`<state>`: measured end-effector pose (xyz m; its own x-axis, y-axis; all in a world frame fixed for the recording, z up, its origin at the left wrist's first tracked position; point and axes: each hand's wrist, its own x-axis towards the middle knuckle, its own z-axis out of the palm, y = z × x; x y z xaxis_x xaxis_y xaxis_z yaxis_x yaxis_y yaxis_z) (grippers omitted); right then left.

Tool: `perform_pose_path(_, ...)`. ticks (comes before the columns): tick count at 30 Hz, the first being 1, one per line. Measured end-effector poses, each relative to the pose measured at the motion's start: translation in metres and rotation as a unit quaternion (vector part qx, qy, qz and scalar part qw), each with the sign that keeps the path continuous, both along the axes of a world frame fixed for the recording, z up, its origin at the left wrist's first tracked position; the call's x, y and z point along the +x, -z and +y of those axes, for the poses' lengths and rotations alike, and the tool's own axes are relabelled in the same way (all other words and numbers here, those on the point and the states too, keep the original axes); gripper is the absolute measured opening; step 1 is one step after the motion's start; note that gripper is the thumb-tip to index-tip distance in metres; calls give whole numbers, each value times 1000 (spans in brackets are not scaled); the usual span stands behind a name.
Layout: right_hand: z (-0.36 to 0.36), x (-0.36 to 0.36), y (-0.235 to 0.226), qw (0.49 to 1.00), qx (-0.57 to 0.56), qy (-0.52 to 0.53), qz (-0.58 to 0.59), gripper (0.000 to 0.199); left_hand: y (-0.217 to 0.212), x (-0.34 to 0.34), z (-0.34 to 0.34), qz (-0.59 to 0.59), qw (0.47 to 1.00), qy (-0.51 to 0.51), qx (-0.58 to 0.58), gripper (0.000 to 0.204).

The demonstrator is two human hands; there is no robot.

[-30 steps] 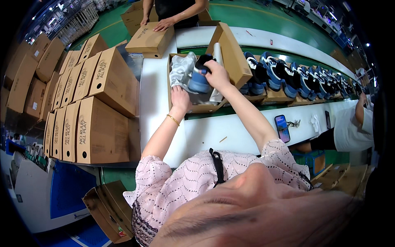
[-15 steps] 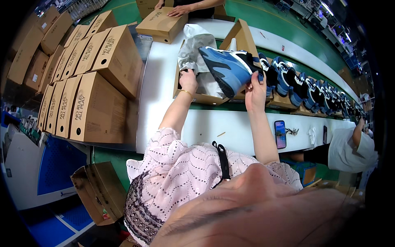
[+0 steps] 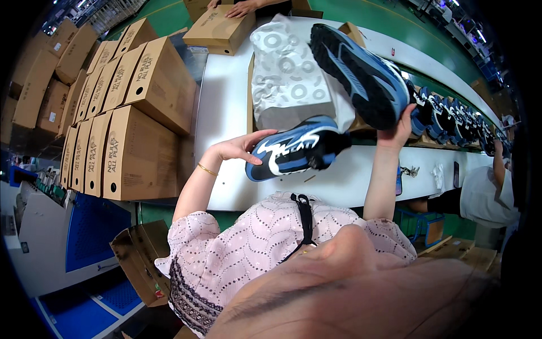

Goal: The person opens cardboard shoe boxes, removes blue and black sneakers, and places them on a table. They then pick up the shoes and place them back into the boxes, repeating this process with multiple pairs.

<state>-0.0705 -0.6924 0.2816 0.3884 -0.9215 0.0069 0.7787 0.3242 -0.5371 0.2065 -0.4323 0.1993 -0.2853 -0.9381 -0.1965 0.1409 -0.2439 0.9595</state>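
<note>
My left hand (image 3: 240, 148) holds a blue and white sneaker (image 3: 296, 148) by its toe, lying sideways above the white table (image 3: 220, 113). My right hand (image 3: 397, 131) grips a second blue sneaker (image 3: 361, 73) raised with its dark sole turned up. Behind both shoes an open cardboard shoe box (image 3: 250, 85) holds white tissue paper (image 3: 288, 79) printed with grey rings.
Stacks of brown shoe boxes (image 3: 135, 113) stand at the left. A row of blue sneakers (image 3: 451, 113) runs along the table to the right. Another person's hands (image 3: 240, 8) rest on a closed box (image 3: 217, 31) at the far side. A co-worker in white (image 3: 485, 192) sits at the right.
Both hands have lifted sneakers out of the open box: the left now holds one low and near, the right raised the other higher, sole up. The view moved closer.
</note>
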Motion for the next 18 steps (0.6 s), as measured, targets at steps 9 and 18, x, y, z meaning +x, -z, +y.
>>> perform_pose_path(9,-10,-66,-23,974,-87,195,74,61,-4,6,-70,-557,726,-378,-142,44)
perform_pose_path(18,-13,-48,16,966,-69,215,122,27,71,1,-115,-588,807,-37,-40,39)
